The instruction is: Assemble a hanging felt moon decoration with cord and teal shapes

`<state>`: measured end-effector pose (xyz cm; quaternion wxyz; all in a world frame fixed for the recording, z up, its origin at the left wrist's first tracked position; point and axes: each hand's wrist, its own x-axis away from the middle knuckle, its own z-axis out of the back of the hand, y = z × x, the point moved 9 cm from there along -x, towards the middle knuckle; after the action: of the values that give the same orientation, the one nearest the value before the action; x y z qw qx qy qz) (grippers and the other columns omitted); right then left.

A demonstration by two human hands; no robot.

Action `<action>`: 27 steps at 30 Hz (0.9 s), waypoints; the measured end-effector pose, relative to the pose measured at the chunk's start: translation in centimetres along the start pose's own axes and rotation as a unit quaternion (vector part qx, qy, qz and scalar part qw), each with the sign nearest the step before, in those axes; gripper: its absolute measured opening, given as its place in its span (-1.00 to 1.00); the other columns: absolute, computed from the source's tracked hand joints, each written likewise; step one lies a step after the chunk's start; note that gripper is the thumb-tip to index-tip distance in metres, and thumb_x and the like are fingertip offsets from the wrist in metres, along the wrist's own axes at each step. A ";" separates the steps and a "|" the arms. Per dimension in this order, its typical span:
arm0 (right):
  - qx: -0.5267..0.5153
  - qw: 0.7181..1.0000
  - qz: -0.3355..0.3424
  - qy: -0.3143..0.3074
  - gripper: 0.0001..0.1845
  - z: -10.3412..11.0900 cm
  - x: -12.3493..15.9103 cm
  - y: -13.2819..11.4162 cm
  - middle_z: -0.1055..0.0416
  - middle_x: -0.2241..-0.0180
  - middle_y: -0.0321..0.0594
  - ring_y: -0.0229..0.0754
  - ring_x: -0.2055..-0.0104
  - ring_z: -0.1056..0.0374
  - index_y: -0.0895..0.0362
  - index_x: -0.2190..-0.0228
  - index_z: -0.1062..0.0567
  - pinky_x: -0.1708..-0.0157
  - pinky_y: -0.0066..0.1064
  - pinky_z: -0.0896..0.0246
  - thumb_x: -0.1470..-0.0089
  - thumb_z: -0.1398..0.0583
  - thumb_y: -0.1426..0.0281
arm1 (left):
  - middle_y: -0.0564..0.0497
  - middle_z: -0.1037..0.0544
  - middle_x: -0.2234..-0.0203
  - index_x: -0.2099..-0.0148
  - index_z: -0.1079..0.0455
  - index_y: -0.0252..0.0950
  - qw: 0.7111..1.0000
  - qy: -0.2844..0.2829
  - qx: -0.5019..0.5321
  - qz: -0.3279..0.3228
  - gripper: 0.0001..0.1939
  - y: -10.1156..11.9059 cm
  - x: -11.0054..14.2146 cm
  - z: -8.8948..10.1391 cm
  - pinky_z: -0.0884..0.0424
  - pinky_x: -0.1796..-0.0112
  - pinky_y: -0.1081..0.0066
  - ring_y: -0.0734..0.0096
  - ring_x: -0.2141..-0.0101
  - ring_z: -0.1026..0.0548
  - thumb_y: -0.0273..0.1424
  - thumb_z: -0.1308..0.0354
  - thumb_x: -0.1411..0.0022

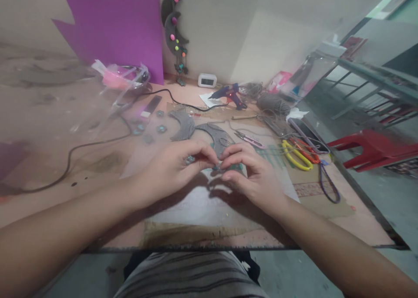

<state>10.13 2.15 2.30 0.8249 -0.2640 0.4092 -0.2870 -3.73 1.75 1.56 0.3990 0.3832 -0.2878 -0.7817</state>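
Note:
My left hand point(178, 165) and my right hand point(250, 171) meet over a white sheet point(209, 206) on the table. Both pinch the same small teal flower-like piece point(216, 167) between their fingertips. Another small teal piece point(190, 160) shows under my left fingers. Just beyond the hands lie two grey yarn-wrapped crescent shapes point(202, 130).
Several small teal flowers point(148, 128) lie left of the crescents. A blue glue gun point(228, 95), grey yarn ball point(273, 104), yellow and orange scissors point(298, 154), a phone point(307, 134) and a white clock point(207, 80) stand farther back and right. A black cable point(81, 147) crosses left. Table edge point(228, 247) is near me.

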 end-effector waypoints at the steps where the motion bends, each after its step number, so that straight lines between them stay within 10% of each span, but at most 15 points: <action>1: -0.005 1.000 -0.006 0.000 -0.91 0.0 0.0 0.1 -0.50 0.27 -0.22 -0.15 0.13 -0.41 0.07 0.38 -0.56 0.05 -0.23 -0.25 -0.11 -0.35 0.33 | 0.17 -0.60 0.37 0.24 -0.50 -0.22 1.000 -0.006 0.002 -0.003 -0.87 0.1 0.0 -0.1 -0.38 0.25 0.58 0.58 0.33 -0.53 -0.50 -0.13 -0.32; 16: -0.103 0.991 -0.077 -0.048 -0.85 -1.1 0.0 1.2 -0.47 0.28 -0.26 -0.16 0.14 -0.40 0.04 0.46 -0.54 -0.01 -0.17 -0.23 -0.10 -0.35 0.29 | 0.20 -0.62 0.34 0.24 -0.51 -0.21 0.999 -0.037 -0.007 0.009 -0.90 0.4 0.1 -0.4 -0.37 0.23 0.60 0.60 0.31 -0.54 -0.47 -0.17 -0.30; 27: -0.006 0.995 -0.089 0.043 -0.92 0.5 0.5 2.2 -0.48 0.29 -0.27 -0.19 0.19 -0.40 0.05 0.28 -0.50 0.11 -0.29 -0.28 -0.19 -0.26 0.31 | 0.11 -0.61 0.35 0.20 -0.57 -0.21 0.995 0.020 0.003 0.099 -0.87 -1.3 -0.6 0.6 -0.42 0.25 0.51 0.49 0.34 -0.52 -0.41 -0.18 -0.27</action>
<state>11.33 3.46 0.80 0.7764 -0.2914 0.4206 -0.3679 -4.55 3.01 1.07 0.4785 0.3699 -0.3187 -0.7298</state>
